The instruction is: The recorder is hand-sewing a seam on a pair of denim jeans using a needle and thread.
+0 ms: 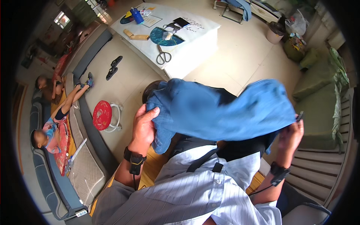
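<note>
A blue denim garment is stretched out above my lap, its middle and right part smeared by motion. At its left end my left hand is closed on the cloth, thumb on top. My right hand is closed at the other end, by the garment's edge. A small dark object pokes up at the right fingertips; its kind is too small to tell. Which part of the garment each hand grips cannot be made out.
Ahead, a white patterned table bears large scissors, a blue bottle and a phone. A red-topped stool stands at left. Two people sit on the sofa. To the right are green cushions and a bin.
</note>
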Demonstrator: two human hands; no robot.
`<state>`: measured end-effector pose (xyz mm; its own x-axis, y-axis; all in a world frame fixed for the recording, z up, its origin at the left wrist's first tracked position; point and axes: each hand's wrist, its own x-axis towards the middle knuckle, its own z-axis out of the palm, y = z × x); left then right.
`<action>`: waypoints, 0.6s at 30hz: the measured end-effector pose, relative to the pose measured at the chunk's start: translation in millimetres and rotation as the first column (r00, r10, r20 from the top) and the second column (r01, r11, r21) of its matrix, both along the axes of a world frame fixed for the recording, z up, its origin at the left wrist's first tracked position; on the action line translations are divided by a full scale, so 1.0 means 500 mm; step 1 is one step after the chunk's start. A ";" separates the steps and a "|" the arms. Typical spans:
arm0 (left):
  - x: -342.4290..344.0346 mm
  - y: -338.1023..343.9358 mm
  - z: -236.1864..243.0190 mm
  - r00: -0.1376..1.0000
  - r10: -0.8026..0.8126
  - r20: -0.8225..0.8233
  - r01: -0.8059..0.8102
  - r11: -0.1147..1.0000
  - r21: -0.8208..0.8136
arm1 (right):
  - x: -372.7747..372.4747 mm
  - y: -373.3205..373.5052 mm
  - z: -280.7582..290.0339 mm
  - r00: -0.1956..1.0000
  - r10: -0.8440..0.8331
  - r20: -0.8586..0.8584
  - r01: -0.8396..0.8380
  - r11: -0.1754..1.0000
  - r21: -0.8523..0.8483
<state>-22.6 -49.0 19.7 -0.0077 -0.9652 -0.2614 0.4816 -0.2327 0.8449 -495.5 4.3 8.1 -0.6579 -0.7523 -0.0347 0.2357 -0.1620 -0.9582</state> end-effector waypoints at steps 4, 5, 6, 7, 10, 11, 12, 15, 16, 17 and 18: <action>0.012 -0.024 -0.054 0.999 -0.049 0.019 0.048 0.998 0.039 | -0.144 -0.002 -0.009 0.994 -0.021 0.105 0.025 0.999 -0.039; 0.005 -0.026 -0.062 0.995 -0.099 -0.026 0.101 0.994 0.043 | -0.173 -0.001 -0.025 0.990 0.023 0.140 -0.014 0.998 -0.065; -0.007 -0.026 -0.069 0.993 -0.110 -0.037 0.111 0.993 0.045 | -0.179 -0.005 -0.033 0.987 0.031 0.155 -0.018 0.996 -0.086; -0.019 -0.024 -0.075 0.991 -0.134 -0.012 0.135 0.990 0.041 | -0.184 -0.004 -0.040 0.985 0.025 0.173 -0.011 0.996 -0.085; -0.038 -0.017 -0.099 0.991 -0.125 0.042 0.123 0.991 0.059 | -0.202 0.012 -0.045 0.979 -0.031 0.200 0.051 0.994 -0.095; -0.039 -0.013 -0.106 0.994 -0.087 0.073 0.081 0.994 0.078 | -0.228 0.021 -0.062 0.976 -0.054 0.209 0.076 0.992 -0.099; -0.042 -0.010 -0.104 0.982 -0.067 0.175 0.048 0.993 0.111 | -0.253 0.035 -0.075 0.973 -0.082 0.217 0.106 0.989 -0.101; -0.013 -0.001 -0.156 0.918 -0.048 0.394 0.053 0.999 0.000 | -0.289 0.051 -0.084 0.962 -0.066 0.266 0.099 0.989 -0.113; -0.015 0.007 -0.162 0.904 -0.027 0.427 0.029 1.000 0.002 | -0.295 0.053 -0.084 0.954 -0.098 0.282 0.129 0.987 -0.094; -0.010 0.014 -0.173 0.904 -0.027 0.426 0.028 1.000 0.004 | -0.301 0.048 -0.088 0.955 -0.098 0.281 0.128 0.987 -0.092; -0.006 0.023 -0.178 0.863 -0.051 0.503 0.049 0.999 0.017 | -0.310 0.049 -0.096 0.961 -0.115 0.251 0.140 0.987 -0.085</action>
<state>-25.7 -37.5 -69.2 0.0774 -0.9662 -0.2459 -0.0205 -0.2481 0.9685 -650.5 28.6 -40.2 -0.7295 -0.6706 -0.1348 0.4316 -0.2984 -0.8513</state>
